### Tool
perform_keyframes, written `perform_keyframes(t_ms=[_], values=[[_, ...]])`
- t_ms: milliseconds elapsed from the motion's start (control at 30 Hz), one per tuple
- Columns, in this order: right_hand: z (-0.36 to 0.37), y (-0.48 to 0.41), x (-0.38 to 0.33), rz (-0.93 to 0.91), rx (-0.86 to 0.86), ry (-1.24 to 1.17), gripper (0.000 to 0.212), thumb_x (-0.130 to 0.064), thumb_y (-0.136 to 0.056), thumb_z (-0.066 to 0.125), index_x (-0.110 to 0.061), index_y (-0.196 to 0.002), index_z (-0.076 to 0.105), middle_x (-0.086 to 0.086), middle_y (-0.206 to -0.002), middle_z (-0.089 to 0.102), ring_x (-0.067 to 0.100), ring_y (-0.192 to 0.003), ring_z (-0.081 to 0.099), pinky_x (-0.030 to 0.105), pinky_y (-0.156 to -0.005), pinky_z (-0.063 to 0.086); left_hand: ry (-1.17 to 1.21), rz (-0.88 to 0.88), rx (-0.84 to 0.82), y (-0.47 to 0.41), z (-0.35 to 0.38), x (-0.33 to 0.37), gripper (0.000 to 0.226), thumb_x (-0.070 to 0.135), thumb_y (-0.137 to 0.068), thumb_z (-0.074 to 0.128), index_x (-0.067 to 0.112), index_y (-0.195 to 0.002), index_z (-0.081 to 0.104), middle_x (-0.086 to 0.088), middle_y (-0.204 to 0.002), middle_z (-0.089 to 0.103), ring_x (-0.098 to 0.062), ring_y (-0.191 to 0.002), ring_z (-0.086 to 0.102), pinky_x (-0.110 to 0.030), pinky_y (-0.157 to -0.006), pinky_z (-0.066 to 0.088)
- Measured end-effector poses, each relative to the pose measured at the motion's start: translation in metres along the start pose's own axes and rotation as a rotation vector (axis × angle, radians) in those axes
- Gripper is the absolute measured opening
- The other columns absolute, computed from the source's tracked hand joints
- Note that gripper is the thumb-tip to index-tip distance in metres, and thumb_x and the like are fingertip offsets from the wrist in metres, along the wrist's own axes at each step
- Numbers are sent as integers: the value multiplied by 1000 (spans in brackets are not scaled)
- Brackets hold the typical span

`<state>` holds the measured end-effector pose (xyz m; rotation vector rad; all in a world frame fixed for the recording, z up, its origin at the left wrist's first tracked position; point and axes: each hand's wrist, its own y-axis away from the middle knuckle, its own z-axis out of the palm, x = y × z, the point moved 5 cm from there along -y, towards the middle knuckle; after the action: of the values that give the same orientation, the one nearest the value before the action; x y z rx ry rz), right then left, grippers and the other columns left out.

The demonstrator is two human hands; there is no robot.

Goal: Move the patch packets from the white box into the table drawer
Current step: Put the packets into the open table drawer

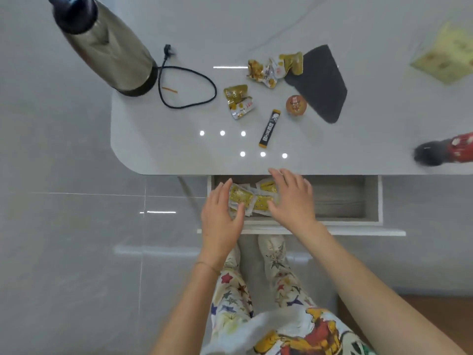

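Note:
The table drawer (371, 201) is pulled out under the front edge of the white table (158, 149). Several yellow and white patch packets (252, 199) lie in a pile at the drawer's left end. My left hand (222, 213) is over the pile's left side, fingers straight, thumb touching a packet's front edge. My right hand (291, 196) lies flat over the pile's right side with fingers spread. Neither hand grips a packet. No white box is in view.
On the table stand a steel kettle (107, 44) with a black cord (189, 85), torn yellow wrappers (239, 99), a black sachet stick (268, 129), a small round orange cup (296, 105), a dark grey mat (320, 80) and a red object (450, 149) at the right edge.

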<state>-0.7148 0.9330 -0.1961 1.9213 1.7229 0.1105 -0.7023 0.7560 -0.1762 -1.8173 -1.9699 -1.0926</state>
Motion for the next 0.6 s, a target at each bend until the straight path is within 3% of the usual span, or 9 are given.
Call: perform_keyframes(t_ms=[67, 133, 367, 600], values=[[-32, 16, -25, -84, -46, 130, 78, -34, -85, 55, -29, -150, 13, 3, -155, 22, 26, -140, 21, 44, -115, 16, -166, 5, 22, 15, -26, 20, 61, 42, -94, 53, 25, -149, 31, -4, -153, 37, -26, -144, 27, -46, -116, 25], [-64, 31, -51, -155, -70, 192, 77, -35, -87, 52, -29, -151, 11, 3, -157, 18, 29, -142, 17, 47, -116, 13, -269, -10, 18, 31, -52, 39, 64, 49, -93, 47, 26, -150, 28, -5, -156, 31, -30, -146, 19, -49, -118, 20], [-149, 82, -134, -375, -32, 277, 70, -42, -91, 48, -30, -151, 14, 3, -156, 21, 29, -144, 14, 52, -116, 9, -234, -148, 124, 88, -148, 70, 68, 50, -94, 47, 26, -152, 21, -7, -159, 21, -28, -148, 11, -45, -120, 11], [-172, 124, -233, -625, -55, 343, 67, -47, -90, 48, -30, -149, 21, 3, -154, 27, 29, -140, 21, 49, -114, 14, -210, -383, 339, 177, -242, 31, 68, 53, -92, 46, 29, -152, 22, -3, -159, 23, -27, -147, 15, -43, -118, 12]])
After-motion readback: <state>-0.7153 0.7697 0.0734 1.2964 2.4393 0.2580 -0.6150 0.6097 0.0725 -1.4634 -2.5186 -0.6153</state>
